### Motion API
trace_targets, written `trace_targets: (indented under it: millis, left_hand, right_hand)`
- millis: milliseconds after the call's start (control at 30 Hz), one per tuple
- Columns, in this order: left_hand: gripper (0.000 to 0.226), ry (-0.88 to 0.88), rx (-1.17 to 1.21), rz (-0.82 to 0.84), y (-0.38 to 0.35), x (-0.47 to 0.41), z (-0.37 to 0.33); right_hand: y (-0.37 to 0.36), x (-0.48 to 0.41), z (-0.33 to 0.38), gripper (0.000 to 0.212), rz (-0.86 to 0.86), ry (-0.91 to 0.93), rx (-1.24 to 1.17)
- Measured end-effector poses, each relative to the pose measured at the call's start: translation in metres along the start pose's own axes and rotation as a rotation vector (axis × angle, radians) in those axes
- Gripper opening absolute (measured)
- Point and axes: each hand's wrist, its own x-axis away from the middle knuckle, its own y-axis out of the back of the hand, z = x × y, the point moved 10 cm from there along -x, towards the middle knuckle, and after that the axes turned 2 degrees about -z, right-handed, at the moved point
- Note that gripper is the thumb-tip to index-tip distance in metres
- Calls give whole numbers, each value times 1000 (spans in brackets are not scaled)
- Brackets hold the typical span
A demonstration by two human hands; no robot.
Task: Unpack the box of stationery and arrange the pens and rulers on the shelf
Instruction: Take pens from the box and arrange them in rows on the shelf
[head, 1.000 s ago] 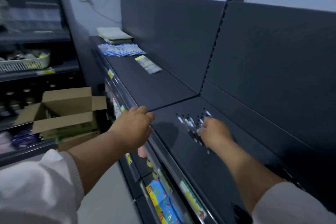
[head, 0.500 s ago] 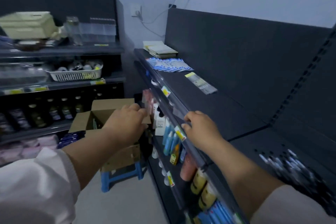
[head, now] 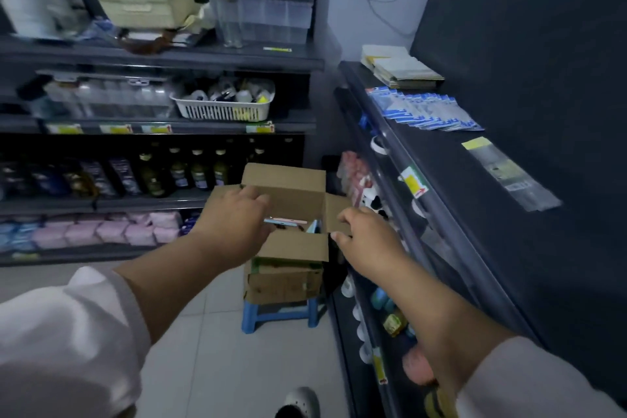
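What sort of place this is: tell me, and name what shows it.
Likely a small shop: yellow price tags, rows of bottles, blue packets laid out on the right-hand shelf.

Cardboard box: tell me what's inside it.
The cardboard box shows light-blue flat items, one lying across, another at the right. The left hand covers the left part, and the front flap hides the bottom.

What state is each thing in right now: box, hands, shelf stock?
cardboard box: open, flaps spread, on a second box atop a blue stool.
left hand: over the box, fingers curled, hold hidden.
right hand: at right flap, grip unclear.
blue packets: lying flat, overlapped in a row.
clear bottle: upright.
white basket: filled.
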Motion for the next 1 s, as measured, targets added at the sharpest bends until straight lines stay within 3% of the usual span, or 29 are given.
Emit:
trace_targets:
  millis: [367, 567, 733, 1000]
  left_hand:
    - [42, 289, -5, 142, -75, -106, 95]
    - [43, 374, 60, 195, -125, -145, 138]
    - [44, 400, 96, 226, -177, -174, 171]
    - [49, 432, 168, 283, -276, -220, 233]
  right_hand:
    - [-83, -188, -5, 33, 201, 72, -6]
    - [-157, -249, -17, 37, 349, -80, -255]
    - [-231, -282, -22, 16, 448, -246, -437]
    - [-365, -336, -23, 51, 611, -348, -434]
